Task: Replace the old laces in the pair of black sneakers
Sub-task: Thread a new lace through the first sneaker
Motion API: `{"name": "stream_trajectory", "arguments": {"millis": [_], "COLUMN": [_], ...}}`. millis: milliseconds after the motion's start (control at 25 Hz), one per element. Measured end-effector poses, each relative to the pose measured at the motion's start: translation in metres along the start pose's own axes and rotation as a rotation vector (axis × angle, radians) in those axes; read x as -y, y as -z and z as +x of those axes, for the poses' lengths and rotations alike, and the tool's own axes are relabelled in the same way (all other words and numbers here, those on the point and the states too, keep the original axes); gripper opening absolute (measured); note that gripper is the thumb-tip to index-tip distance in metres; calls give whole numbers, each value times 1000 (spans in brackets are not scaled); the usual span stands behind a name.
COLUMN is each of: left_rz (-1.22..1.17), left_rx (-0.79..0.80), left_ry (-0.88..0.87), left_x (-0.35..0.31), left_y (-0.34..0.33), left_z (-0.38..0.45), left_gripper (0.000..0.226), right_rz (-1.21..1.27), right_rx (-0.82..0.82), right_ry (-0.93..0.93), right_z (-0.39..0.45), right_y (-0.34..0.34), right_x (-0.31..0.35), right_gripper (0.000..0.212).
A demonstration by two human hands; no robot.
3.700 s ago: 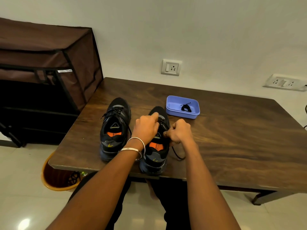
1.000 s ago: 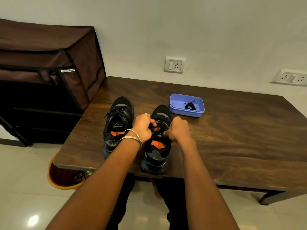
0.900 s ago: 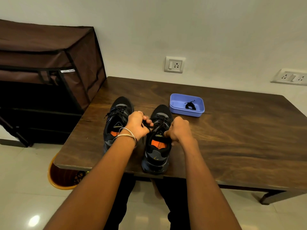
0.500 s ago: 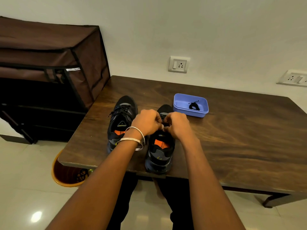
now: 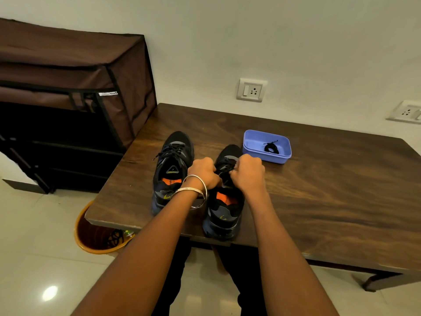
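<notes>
Your hands have drawn together: left hand point(image 5: 203, 171) and right hand point(image 5: 247, 172) both pinch the lace point(image 5: 224, 171) over the right sneaker point(image 5: 224, 201) on the table point(image 5: 319, 190); you're likely knotting it.

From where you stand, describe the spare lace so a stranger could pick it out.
On the dark wooden table, beyond the right sneaker, sits a shallow lavender tray. The spare lace is the small black coil inside it, the only lace not threaded through a shoe.
</notes>
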State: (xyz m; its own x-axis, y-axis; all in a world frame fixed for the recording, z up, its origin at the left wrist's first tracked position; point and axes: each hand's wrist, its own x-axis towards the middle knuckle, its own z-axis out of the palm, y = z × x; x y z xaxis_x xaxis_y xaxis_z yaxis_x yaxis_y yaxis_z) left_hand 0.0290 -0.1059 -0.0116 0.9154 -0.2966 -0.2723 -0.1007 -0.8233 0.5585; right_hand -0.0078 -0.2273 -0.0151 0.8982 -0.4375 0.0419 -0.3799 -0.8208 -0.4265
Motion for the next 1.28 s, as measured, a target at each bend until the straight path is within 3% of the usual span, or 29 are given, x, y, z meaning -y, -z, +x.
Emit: {"name": "stream_trajectory", "arguments": {"millis": [120, 200, 240, 320, 440, 520, 600, 760, 880, 920, 960, 1040, 1120, 1200, 1280], "left_rz": [-21, -9, -6, -20, -39, -58, -62, -48, -23, -19, -18, -24, -36, -66, -93], "left_rx": [9, 13, 17, 27, 51, 59, 50, 30, 22, 21, 22, 27, 32, 44, 51], "left_ry": [19, 15, 12, 16, 44, 58, 63, 76, 84, 84, 83, 87, 93, 102, 109], "left_x": [-2, -4, -4, -5, -4, -4, -4, -4, -4, -4, -5, -6, -4, -4, -4], "left_y": [-4, -6, -6, -5, -5, -5, -5, -7, -9, -9, -10, -11, -11, -10, -9], "left_z": [1, -1, -2, -3, -3, -3, -3, -2, -2, -2, -2, -1, 0, 1, 2], "left_gripper": [44, 46, 47, 52, 58, 57, 56, 57, 60, 61, 62, 61, 60, 58, 59], "right_rz": [473, 585, 570, 347, -185, -333, -362, 21, 667, 763, 712, 466, 320, 14, -268], "right_rx": [-48, 6, 63, 197, 184, 118, 103, 137, -97, -172, -204, -173, -17, 171, 213], "right_ry": [-340, -387, -323, -81, 132, 189, 206, 24, -364, -457, -478, -347, -132, -2, 90], "right_z": [6, 1, -2, -3, -8, -11, -11, -5, -1, -1, -1, -2, -2, -5, -9], "right_y": [2, 10, 15, 19, 17, 15, 13, 17, 29, 33, 35, 36, 31, 25, 18], "right_x": [-16, -18, -16, -13, 2, 10, 12, 3, -12, -18, -22, -23, -17, -5, 7], "right_gripper": [9, 14, 18, 23, 14, 5, 15, 29, 20, 17, 16, 16, 20, 17, 11]}}
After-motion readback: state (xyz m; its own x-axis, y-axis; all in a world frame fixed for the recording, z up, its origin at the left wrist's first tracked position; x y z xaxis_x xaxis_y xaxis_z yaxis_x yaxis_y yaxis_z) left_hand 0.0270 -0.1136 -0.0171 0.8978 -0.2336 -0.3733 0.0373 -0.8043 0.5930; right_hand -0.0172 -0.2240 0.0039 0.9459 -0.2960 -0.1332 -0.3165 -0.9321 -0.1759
